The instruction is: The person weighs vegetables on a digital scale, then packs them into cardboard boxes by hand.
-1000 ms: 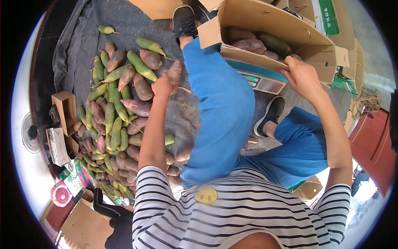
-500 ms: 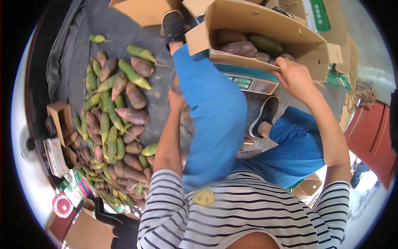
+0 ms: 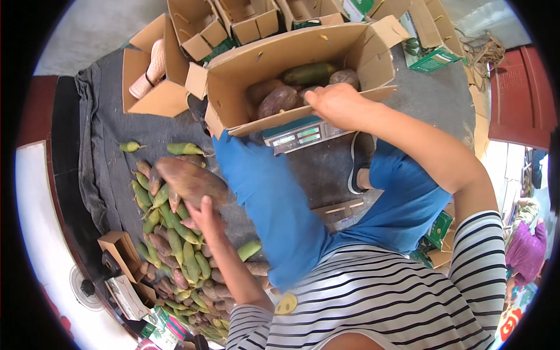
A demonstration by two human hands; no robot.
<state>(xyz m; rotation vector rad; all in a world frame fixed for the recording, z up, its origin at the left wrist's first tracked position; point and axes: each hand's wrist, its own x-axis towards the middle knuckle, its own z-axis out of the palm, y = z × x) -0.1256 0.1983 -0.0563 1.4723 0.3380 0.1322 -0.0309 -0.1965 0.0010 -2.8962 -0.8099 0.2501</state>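
Observation:
My left hand (image 3: 202, 220) is closed on the lower end of a large reddish-brown root vegetable (image 3: 189, 182), slightly blurred, above the floor pile. Beneath it lies a heap of green radishes (image 3: 189, 262) mixed with reddish-brown roots. My right hand (image 3: 339, 106) is closed over the front edge of an open cardboard box (image 3: 256, 61), its fingertips partly hidden. Inside the box are a dark green radish (image 3: 309, 74) and several reddish-brown roots (image 3: 279, 102), some looking wrapped in clear film. The box rests on a digital scale (image 3: 300, 135) with lit green displays.
More open cardboard boxes (image 3: 248, 26) line the back. One at the left (image 3: 153, 108) contains pink foam netting (image 3: 153, 73). A dark cloth (image 3: 105, 116) covers the floor. My blue-trousered leg (image 3: 271, 204) stands between pile and scale. At far right is a person in purple (image 3: 525, 251).
My left hand has lifted a reddish-brown root from beside my leg to above the pile. My right hand has shifted along the box's front edge. The view has turned and moved.

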